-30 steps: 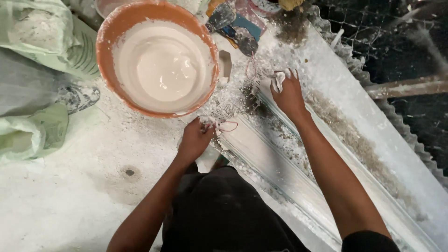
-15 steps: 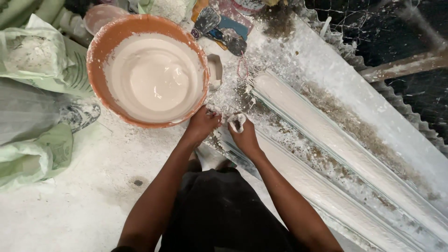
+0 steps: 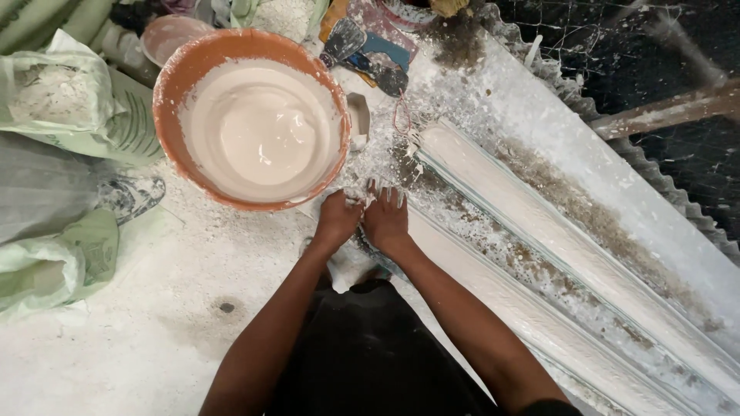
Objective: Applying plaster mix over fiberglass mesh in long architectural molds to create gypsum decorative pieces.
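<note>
Far left: two pale green sacks point(image 3: 73, 104), dusted white. Next, one orange tub point(image 3: 254, 115) holding smooth cream plaster. Just below its rim, the left hand point(image 3: 338, 219), fingers curled loosely on the near end of the front moulding strip point(image 3: 493, 289); whether it grips anything cannot be told. Touching it, the right hand point(image 3: 387, 219), fingers spread flat, pressing the wet plaster, nothing held. Judgement: the pressing goes best with even pressure and flat palms, working from the end outward so the surface stays smooth. Right: two long white strips on the splattered bench, the second strip point(image 3: 555, 231) behind. Two scrapers point(image 3: 362, 50) lie above.
</note>
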